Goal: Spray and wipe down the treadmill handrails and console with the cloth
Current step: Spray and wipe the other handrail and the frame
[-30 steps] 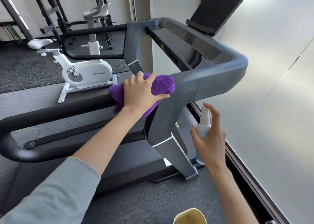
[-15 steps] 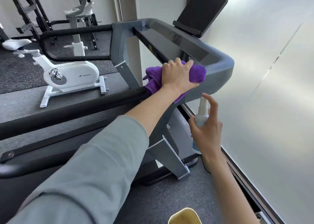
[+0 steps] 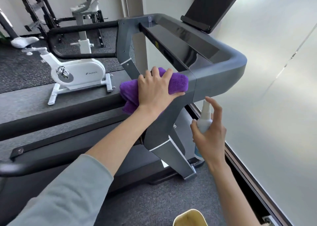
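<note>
From the head camera we are reading "MERACH" on the white exercise bike standing on the dark floor beyond the treadmill, while the lettering low on the treadmill upright is staying too hidden to read. Our left hand is pressing the purple cloth down onto the near handrail where it is meeting the grey console frame, fingers curling over the folded cloth and slightly spread. Our right hand is gripping the white spray bottle just below that frame, forefinger lifting above the nozzle, and we cannot tell what the bottle is holding.
</note>
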### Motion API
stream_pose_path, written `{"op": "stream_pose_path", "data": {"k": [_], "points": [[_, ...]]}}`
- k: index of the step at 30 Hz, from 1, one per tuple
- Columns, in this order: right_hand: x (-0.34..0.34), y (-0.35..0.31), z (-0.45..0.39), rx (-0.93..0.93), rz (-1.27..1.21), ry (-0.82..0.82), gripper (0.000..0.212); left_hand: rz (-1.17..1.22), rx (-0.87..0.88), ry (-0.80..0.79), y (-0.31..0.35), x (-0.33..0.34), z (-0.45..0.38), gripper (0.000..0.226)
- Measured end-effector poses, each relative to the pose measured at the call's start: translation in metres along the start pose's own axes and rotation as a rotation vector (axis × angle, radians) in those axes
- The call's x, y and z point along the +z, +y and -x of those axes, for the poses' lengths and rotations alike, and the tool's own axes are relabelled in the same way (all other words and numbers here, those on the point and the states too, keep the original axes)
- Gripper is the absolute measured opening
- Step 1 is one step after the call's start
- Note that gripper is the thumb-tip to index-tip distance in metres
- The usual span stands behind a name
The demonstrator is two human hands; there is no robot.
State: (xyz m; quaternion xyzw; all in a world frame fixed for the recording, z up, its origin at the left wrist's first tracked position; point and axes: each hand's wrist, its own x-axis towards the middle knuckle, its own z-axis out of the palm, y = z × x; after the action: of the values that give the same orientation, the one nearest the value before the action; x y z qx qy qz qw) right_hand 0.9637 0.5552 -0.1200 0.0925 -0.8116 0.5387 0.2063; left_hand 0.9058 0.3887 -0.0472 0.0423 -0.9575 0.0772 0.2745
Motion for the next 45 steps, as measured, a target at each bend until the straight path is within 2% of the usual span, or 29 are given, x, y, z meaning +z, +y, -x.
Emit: {"op": "stream_pose_path", "data": {"k": [4,8,13,18,22,25,27,31,36,45], "points": [[-0.002,0.002,0.000,0.001,0.013,-0.011,0.067,0.028,0.031,-0.092,0.041,-0.003,-0.045,0.080],[-0.009,0.000,0.001,0.018,0.011,0.013,0.068,0.030,0.087,-0.082,0.081,0.000,-0.063,0.076],[-0.013,-0.003,0.004,0.000,0.003,0.015,0.069,0.076,0.179,-0.002,0.049,0.007,-0.032,0.079],[0.001,-0.010,0.003,0.000,-0.034,-0.035,0.067,0.078,0.078,0.083,-0.035,0.006,0.014,0.084],[0.010,-0.016,0.000,-0.047,-0.073,-0.055,0.065,0.044,-0.121,0.028,-0.082,-0.003,0.032,0.088],[0.013,-0.017,-0.005,-0.050,-0.080,-0.055,0.066,0.035,-0.203,0.054,-0.057,0.001,0.019,0.092],[0.011,-0.018,-0.006,-0.033,-0.090,-0.041,0.066,0.066,-0.181,0.062,-0.026,0.002,0.005,0.090],[0.014,-0.021,-0.003,-0.012,-0.102,-0.041,0.066,0.173,-0.105,-0.040,0.001,-0.003,-0.014,0.084],[0.034,-0.035,0.003,-0.045,-0.121,-0.101,0.066,0.167,-0.002,-0.153,-0.048,-0.006,0.004,0.099],[0.083,-0.070,0.030,-0.105,-0.188,-0.198,0.065,0.177,-0.121,-0.234,-0.169,-0.031,0.067,0.081]]}}
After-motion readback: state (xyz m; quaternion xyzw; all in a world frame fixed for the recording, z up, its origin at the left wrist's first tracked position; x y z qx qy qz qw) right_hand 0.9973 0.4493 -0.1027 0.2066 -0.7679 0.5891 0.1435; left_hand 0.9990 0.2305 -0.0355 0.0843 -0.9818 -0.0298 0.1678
